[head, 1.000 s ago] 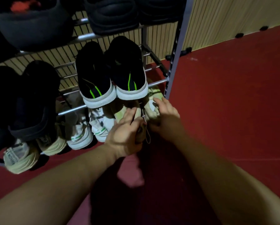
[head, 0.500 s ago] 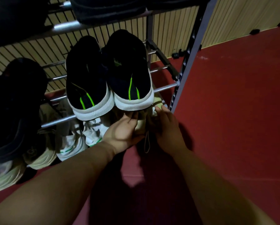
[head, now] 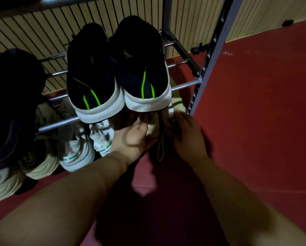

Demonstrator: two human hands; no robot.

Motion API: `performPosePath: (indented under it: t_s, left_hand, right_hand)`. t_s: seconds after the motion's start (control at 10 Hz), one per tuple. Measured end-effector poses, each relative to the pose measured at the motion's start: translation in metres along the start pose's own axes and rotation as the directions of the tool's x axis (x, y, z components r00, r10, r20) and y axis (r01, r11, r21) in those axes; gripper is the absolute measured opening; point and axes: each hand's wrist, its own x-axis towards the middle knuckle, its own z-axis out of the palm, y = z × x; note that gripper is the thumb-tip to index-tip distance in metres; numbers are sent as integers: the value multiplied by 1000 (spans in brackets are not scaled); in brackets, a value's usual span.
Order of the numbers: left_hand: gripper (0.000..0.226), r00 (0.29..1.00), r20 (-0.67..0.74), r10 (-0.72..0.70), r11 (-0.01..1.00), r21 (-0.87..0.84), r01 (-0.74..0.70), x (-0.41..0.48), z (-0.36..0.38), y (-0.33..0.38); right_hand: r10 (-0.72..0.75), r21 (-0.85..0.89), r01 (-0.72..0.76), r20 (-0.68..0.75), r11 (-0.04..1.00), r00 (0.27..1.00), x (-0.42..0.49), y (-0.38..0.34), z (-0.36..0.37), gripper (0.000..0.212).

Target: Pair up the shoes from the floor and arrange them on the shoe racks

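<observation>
Gripping right now: the left grip (head: pixel 131 137) is curled round the heel of a pale cream fabric sneaker (head: pixel 153 129), thumb on top and fingers tucked underneath.
Other side: the right grip (head: pixel 185 135) has its fingers bent onto a second cream sneaker with a yellowish side (head: pixel 178 101). It's pretty shadowy there, but it looks like a hold.
Where those two are: bottom tier of the grey metal shoe rack (head: pixel 210 55), right end, just beside the corner post, heels poking out past the front rail.
Lace: a thin tan lace loop (head: pixel 160 150) dangles off the heels, between the two grips.
Tier above: a pair of black knit sneakers with neon-green stripes and white ribbed soles (head: pixel 93 86), side by side, heels hanging over the front rail, right on top of the cream ones.
Bottom tier, further left: a pair of white sneakers with green stripes (head: pixel 77 153), then a beige chunky-soled shoe (head: pixel 40 162).
Left end of the middle tier: dark shoes (head: pixel 12 103), too dim to make out much.
Under it all: dark red floor (head: pixel 255 121).
Behind: a beige slatted wall (head: pixel 42 32).
</observation>
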Motion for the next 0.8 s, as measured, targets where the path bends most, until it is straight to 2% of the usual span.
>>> performPosePath:
  t_s: [0.1, 0.2, 0.3, 0.4, 0.5, 0.6, 0.7, 0.8]
  left_hand:
    - [53, 987, 139, -76, 980, -171, 99, 7, -3, 11]
    - [63, 988, 64, -141, 989, -36, 144, 4, 2, 0]
    - [71, 987, 106, -124, 992, 4, 124, 1, -4, -4]
    - [75, 988, 107, -109, 994, 21, 107, -1, -5, -3]
    - [74, 981, 93, -169, 959, 245, 142, -12, -2, 2]
    - [80, 974, 89, -209, 928, 332, 169, -23, -5, 2]
    - [79, 967, 120, -223, 925, 340, 171, -41, -21, -5]
    - [79, 965, 131, -226, 929, 326, 174, -63, -42, -7]
  right_hand:
    - [25, 5, -25, -10, 1000, 1000, 3, -4, 6, 53]
    - [51, 36, -49, -39, 998, 998, -3, -6, 13, 61]
    - [58, 24, -56, -67, 998, 996, -6, -9, 19, 56]
    - [51, -110, -59, -75, 992, 996, -6, -11, 20, 58]
    - [177, -205, -175, -10, 963, 984, -11, -21, 17, 76]
    - [221, -290, -211, 1, 934, 975, -15, -34, 14, 80]
    - [271, -360, -225, 82, 905, 959, -24, -56, 4, 67]
    - [313, -343, -247, 152, 906, 937, -37, -88, -13, 63]
